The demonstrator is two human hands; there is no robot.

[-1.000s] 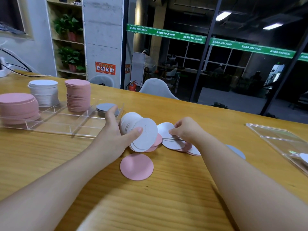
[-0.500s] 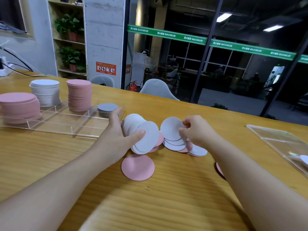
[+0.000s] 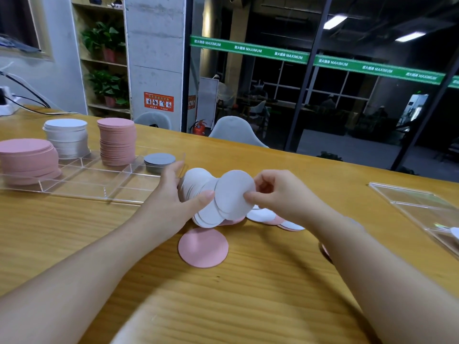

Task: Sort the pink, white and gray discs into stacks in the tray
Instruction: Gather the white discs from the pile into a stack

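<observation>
Several white discs sat fanned on edge in our left hand, thumb pressed to the near face and fingers curled behind, while our right hand pinched one more white disc between thumb and forefinger, its face touching the fan's front. We judged it best to slide that disc flush before loosening the pinch, the thumb clamping it. Beyond our left fingertips stood the tray; a pink disc lay below them.

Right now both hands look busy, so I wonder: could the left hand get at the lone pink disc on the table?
Probably not yet: the left hand is full of white discs, though the pink disc lies uncovered just below it.
</observation>
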